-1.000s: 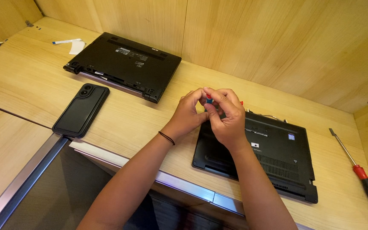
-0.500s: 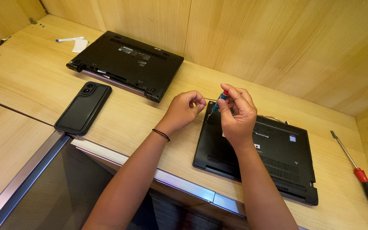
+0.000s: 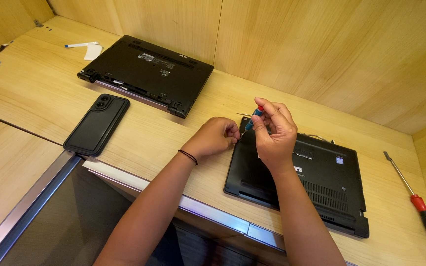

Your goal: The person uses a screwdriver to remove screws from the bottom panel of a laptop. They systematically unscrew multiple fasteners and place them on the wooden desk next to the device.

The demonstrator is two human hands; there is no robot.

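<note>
My right hand (image 3: 274,132) pinches a small blue screwdriver (image 3: 252,119) upright over the back-left corner of the upturned black laptop (image 3: 316,177) near the table's (image 3: 40,93) front edge — my left hand (image 3: 214,138), fingers curled, steadies its tip.

wooden bench (image 3: 35,93) | two laptops (image 3: 149,71) (image 3: 321,182) | phone (image 3: 97,124) | red-handled screwdriver (image 3: 420,204)

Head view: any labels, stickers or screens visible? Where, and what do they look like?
Far laptop, underside up near the back wall: white rectangular label and paler printed patch.
Near laptop, underside up below the right hand: small blue square sticker.
Phone: back up, screen hidden.
</note>
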